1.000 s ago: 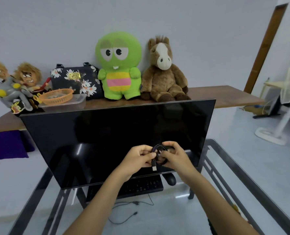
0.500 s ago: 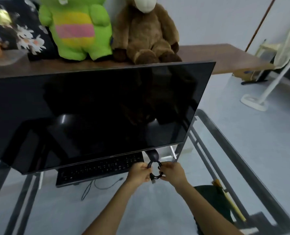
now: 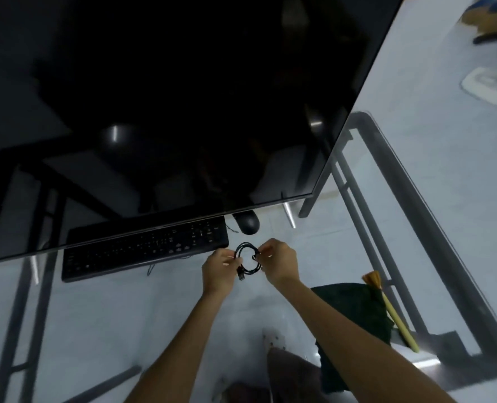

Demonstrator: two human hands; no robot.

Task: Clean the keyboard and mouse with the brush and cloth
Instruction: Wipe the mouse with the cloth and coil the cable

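A coiled black cable with a USB plug hanging from it is held between my left hand and my right hand, just in front of the keyboard's right end. The black keyboard lies on the glass table under the monitor's lower edge. A black mouse sits to its right, partly hidden by the monitor. Near the table's right front, a dark green cloth lies with a brush beside it; the brush has orange bristles and a yellow handle.
A large dark monitor fills the upper view and overhangs the keyboard. The glass table has a grey metal frame along its right edge. A thin cable trails from the keyboard. A white fan base stands on the floor.
The view has tilted down, so the shelf with toys has left the frame. Both hands, still holding the coiled cable, have come down from before the screen to just above the table.
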